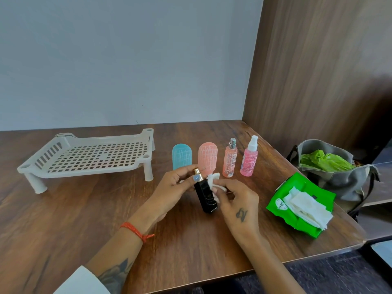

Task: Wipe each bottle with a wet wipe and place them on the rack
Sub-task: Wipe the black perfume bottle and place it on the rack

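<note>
My left hand (172, 188) grips a black bottle (205, 196) with a gold nozzle, held tilted above the wooden table. My right hand (235, 200) pinches a white wet wipe (213, 181) against the bottle's right side. Behind my hands stand a blue bottle (182, 156), a peach bottle (207, 154), a slim peach spray bottle (230, 160) and a pink spray bottle (249, 159) in a row. The beige slotted rack (93, 157) stands at the left with nothing on it.
A green pack of wet wipes (301, 205) lies open at the right, white wipes spilling out. A grey bag (339, 175) with green plastic inside sits past the table's right edge. A wood panel wall rises on the right.
</note>
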`<state>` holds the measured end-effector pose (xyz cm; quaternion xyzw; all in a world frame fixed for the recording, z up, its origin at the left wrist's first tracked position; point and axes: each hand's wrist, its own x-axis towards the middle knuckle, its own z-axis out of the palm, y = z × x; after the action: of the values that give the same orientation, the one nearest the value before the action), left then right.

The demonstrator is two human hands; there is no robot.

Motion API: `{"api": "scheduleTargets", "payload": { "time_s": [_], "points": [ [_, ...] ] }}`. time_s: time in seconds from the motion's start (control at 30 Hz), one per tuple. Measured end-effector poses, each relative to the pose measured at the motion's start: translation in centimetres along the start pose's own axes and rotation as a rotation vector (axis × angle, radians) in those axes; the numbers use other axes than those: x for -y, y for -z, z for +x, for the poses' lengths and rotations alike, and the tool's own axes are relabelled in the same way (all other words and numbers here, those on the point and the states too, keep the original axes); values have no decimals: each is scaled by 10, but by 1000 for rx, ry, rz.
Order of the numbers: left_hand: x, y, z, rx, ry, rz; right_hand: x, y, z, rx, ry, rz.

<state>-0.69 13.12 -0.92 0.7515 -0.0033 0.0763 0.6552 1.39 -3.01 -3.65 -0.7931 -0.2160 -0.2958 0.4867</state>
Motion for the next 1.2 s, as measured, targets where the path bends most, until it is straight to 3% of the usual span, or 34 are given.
{"api": "scheduleTargets", "payload": {
  "time_s": [0.1,0.27,0.5,0.67,0.87,1.07,1.2],
  "points": [
    [-1,-2,-1,-1,4,-7,3,4,0,-76,61,-18],
    [-1,0,-2,-9,-10,-1,10,-2,-5,49,266,-111],
    [1,0,0,-16,8,-10,8,-4,0,68,119,-73],
    [2,1,1,-17,5,-16,5,3,-1,-70,113,6],
    [4,0,1,-37,23,-18,6,1,-6,62,146,33],
    [4,2,1,-55,22,-31,3,3,-4,23,-15,16],
    [4,2,1,-65,23,-42,5,5,-5,8,47,13]
  ]
}}
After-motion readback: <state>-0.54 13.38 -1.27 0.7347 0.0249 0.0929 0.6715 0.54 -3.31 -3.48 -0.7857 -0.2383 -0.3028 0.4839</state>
